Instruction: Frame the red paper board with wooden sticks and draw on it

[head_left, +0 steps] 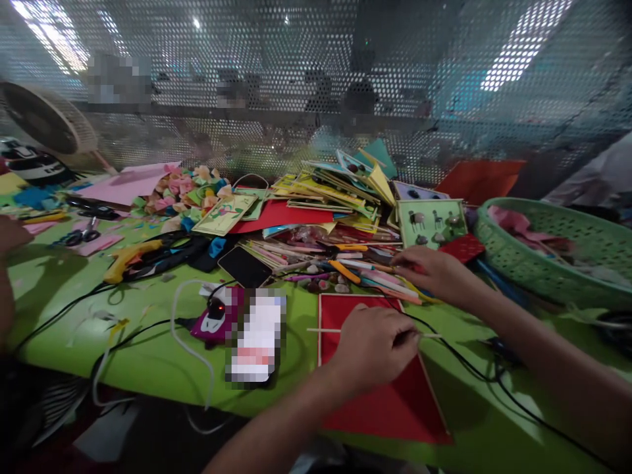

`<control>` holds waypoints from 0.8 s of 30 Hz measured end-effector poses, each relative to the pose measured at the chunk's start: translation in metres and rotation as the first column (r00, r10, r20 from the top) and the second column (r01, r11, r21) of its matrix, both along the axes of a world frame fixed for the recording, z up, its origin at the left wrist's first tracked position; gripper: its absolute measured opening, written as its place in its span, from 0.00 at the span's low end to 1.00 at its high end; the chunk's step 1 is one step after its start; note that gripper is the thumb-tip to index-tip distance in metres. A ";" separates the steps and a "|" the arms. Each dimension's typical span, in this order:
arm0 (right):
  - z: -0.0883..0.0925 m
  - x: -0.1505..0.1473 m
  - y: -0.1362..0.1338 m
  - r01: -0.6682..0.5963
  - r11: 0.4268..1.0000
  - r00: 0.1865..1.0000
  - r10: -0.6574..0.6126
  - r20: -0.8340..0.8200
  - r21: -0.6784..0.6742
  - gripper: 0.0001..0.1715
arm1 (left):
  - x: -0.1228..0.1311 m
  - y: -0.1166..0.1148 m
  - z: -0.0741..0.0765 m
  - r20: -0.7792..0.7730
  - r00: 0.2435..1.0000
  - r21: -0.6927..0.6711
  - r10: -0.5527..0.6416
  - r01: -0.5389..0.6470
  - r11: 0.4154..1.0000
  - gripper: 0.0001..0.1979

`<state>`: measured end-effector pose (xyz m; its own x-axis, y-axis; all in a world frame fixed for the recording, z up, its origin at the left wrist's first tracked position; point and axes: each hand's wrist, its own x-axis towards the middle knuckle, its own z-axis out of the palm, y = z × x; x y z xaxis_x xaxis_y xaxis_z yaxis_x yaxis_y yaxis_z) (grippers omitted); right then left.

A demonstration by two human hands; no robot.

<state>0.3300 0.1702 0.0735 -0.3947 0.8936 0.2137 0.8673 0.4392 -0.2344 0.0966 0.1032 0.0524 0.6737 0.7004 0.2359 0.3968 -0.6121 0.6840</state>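
My left hand is closed around a thin pale wooden stick, whose ends stick out on both sides of the fist. Beneath it lies a red card edged with similar thin sticks along its sides. My right hand is over the right end of a heap of pens and sticks, with its fingers bent together at the heap. Whatever lies between those fingertips is too blurred to make out. Close to that hand are an orange-handled tool and several small stones.
A phone and a purple power socket with cables lie left of the card. Yellow glue gun, black phone and stacked cards lie farther back. A green basket stands right; another person's arm is far left.
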 end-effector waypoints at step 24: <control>-0.018 -0.065 0.058 0.149 0.989 0.986 -0.148 -0.073 -0.004 0.37 | -0.010 0.019 -0.003 0.557 0.782 -0.348 0.281 -0.088 0.933 0.10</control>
